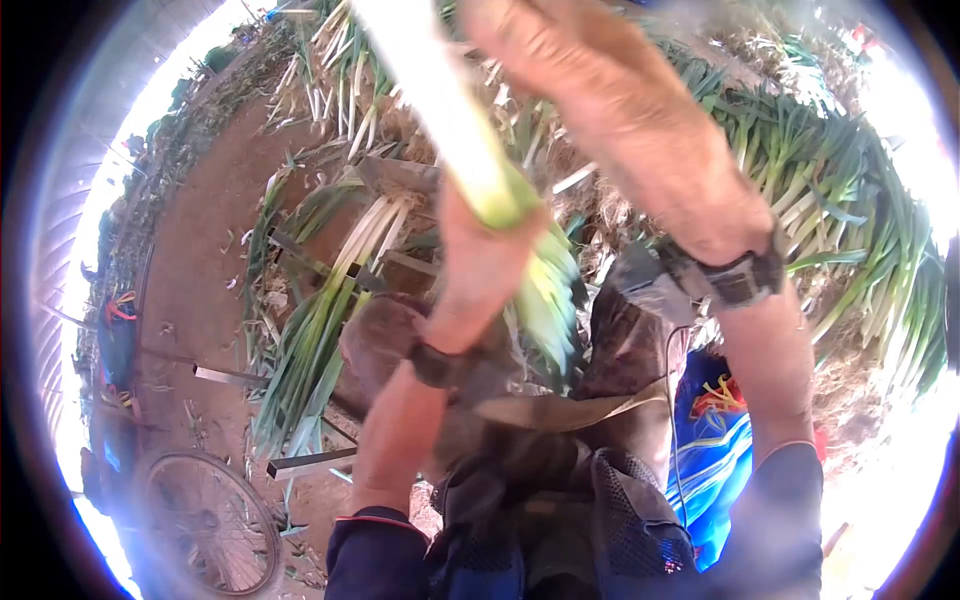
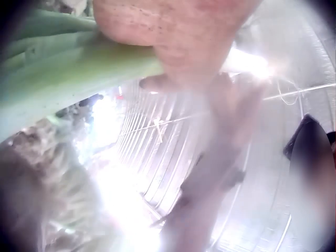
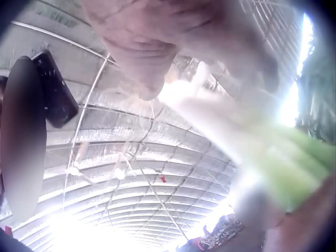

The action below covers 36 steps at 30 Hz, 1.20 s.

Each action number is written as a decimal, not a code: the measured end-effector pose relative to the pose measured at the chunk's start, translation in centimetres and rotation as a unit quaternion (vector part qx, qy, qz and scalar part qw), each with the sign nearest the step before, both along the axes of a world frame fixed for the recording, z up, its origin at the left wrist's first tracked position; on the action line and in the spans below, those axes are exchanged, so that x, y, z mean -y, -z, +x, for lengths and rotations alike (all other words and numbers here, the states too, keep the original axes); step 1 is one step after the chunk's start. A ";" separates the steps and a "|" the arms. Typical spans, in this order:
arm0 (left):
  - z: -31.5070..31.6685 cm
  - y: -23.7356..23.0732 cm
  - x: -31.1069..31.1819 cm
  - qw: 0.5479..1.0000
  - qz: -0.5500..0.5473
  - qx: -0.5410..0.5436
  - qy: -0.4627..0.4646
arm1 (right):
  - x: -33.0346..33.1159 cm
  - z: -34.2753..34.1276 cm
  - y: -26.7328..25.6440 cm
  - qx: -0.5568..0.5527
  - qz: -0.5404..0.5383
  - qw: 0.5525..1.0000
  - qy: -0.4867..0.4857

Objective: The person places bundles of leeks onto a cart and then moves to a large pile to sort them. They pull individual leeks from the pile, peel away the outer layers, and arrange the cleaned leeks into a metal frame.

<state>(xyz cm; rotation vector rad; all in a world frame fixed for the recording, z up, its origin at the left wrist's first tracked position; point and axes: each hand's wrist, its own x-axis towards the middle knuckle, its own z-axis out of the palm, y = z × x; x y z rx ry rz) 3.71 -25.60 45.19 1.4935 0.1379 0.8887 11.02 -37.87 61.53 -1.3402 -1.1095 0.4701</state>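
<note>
A single leek (image 1: 440, 110) slants across the top of the head view, its thick white shaft pointing up and away and its green leaves fanning out below. My left hand (image 1: 490, 255) grips it where white turns to green; the left wrist view shows that hand (image 2: 173, 37) curled over the stalk. To the right, my right hand (image 1: 620, 120) reaches forward, apart from the left. In the right wrist view, fingers of the right hand (image 3: 163, 37) are right at the leek's pale end (image 3: 184, 97). Motion blur hides whether they pinch it.
On the left, a bundle of leeks (image 1: 320, 340) lies across metal bars (image 1: 310, 462). A large heap of leeks (image 1: 840, 180) spreads at right. A blue bag (image 1: 715, 450) sits beside my leg. Lower left stands a bicycle wheel (image 1: 210, 520). Overhead arches a ribbed roof (image 3: 173, 152).
</note>
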 end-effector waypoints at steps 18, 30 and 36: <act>-29.2 -22.4 -17.1 0.657 0.452 -0.182 -0.576 | -7.9 8.4 12.8 -0.114 -0.003 0.993 -0.036; -41.0 -15.9 -21.9 0.329 0.613 -0.536 -0.477 | -13.1 9.1 22.4 -0.212 -0.126 0.967 -0.071; -38.5 -1.5 -25.6 0.472 0.532 -0.644 -0.281 | -13.3 10.5 27.3 -0.267 -0.162 0.946 -0.083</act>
